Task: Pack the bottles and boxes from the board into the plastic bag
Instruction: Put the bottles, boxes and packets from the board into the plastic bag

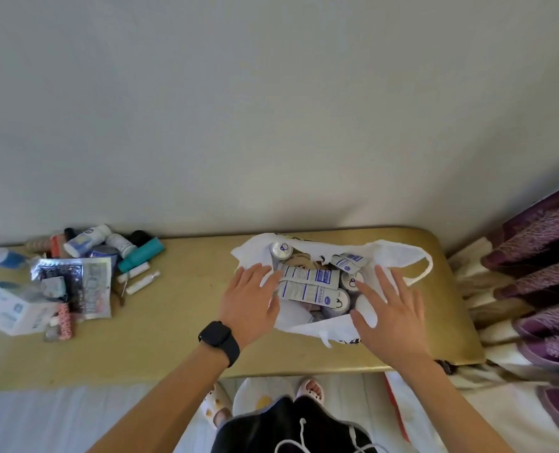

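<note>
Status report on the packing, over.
Left hand and right hand open, flat on the plastic bag rim. Bag holds boxes. Pile of bottles still on the board, left side. Nothing blocking.

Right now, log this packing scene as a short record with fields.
surface: tan board against a pale wall
bag: white plastic bag lying open on the board's right part
in bag: flat blue-and-white boxes and round containers
left hand: left hand open, fingers spread on the bag's left edge, black watch on wrist
right hand: right hand open, on the bag's right edge
unpacked: pile of bottles and packets at the board's left end
</note>
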Available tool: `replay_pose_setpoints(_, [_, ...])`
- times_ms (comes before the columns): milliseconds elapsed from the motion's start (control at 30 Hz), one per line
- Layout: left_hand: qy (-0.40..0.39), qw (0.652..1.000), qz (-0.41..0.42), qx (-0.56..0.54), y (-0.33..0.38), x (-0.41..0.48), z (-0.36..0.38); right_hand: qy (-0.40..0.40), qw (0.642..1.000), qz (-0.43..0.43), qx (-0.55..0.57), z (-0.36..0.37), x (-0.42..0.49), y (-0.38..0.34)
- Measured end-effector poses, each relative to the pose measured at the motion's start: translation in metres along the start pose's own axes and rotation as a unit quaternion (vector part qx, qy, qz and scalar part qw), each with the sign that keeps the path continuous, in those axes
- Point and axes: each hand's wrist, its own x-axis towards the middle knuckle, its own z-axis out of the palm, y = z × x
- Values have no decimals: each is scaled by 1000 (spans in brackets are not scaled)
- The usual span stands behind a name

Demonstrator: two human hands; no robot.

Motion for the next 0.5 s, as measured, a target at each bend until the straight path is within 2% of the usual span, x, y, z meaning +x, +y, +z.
replay_pose_setpoints(33, [55,998,-16,-40,-2,-13,-3,29,999,-28,25,2,-5,-12])
replay_pose_setpoints(67, [75,993,-51,-79,-5,-27,-4,48,996,-55,56,6,-9,-26])
replay_pose_setpoints(200, [34,953,-248,-173,-36,-83,13,43,971,-157,173,31,-27,-91])
replay_pose_setpoints(333, [-56,904,-377,-192,-87,-138,38,-38,949,-252,185,66,-37,-164])
replay_pose_setpoints(500, [-145,858,-450,-202,-159,-187,53,-177,926,-325,70,115,-18,-251])
